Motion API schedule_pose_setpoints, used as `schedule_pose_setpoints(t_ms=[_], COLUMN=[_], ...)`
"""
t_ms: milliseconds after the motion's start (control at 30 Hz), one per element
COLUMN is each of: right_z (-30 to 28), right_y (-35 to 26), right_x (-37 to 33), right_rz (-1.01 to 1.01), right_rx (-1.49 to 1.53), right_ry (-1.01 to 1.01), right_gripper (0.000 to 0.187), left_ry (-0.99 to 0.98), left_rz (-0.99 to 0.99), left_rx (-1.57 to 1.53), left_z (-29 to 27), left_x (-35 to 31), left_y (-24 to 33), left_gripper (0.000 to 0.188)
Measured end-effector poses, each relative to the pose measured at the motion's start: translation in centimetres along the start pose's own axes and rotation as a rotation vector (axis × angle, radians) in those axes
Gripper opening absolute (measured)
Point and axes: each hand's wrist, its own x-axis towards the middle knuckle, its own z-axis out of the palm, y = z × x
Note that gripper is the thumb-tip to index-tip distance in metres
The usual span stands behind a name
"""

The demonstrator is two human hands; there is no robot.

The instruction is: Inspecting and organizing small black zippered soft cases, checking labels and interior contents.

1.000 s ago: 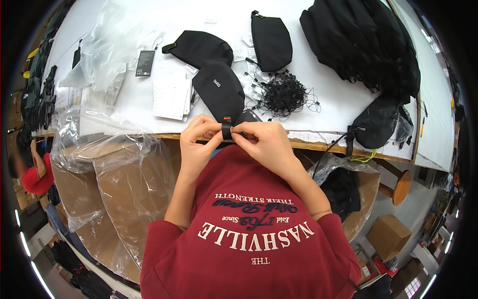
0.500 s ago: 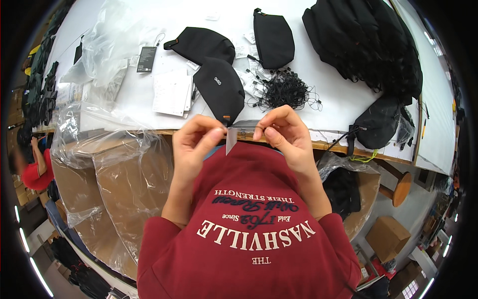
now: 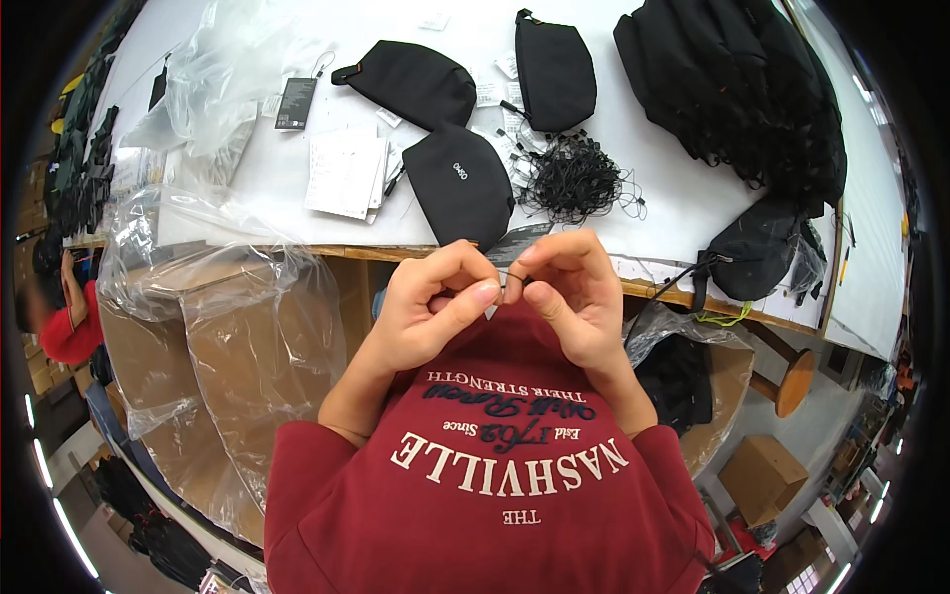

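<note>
The left hand and right hand pinch a thin black string, probably light and bendy. The black pouch looks soft; hold its near end.

- We lost the near tip of the black pouch behind the left grip.
- We could not tell what the thin strand between it and the right grip was.
- Fingers hid part of the dark tag from us.
- We saw the black heap cut off by the upper edge.
- We found the white papers' print too small.
- We saw a co-worker only partly, blurred.
</note>
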Motion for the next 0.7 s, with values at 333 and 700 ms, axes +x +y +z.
schedule_pose_setpoints(t_ms=[333, 700], right_z=[0.1, 0.37], right_y=[-0.25, -0.41], right_x=[-0.48, -0.28], right_rz=[-0.009, 0.057], right_rx=[-0.064, -0.173], right_ry=[-0.011, -0.012], right_gripper=[0.023, 0.014], left_ry=[0.001, -0.014], left_rz=[-0.009, -0.014], left_rx=[-0.071, 0.052], left_z=[-0.55, -0.09], left_x=[-0.13, 0.09], left_y=[-0.14, 0.83], left_gripper=[0.01, 0.008])
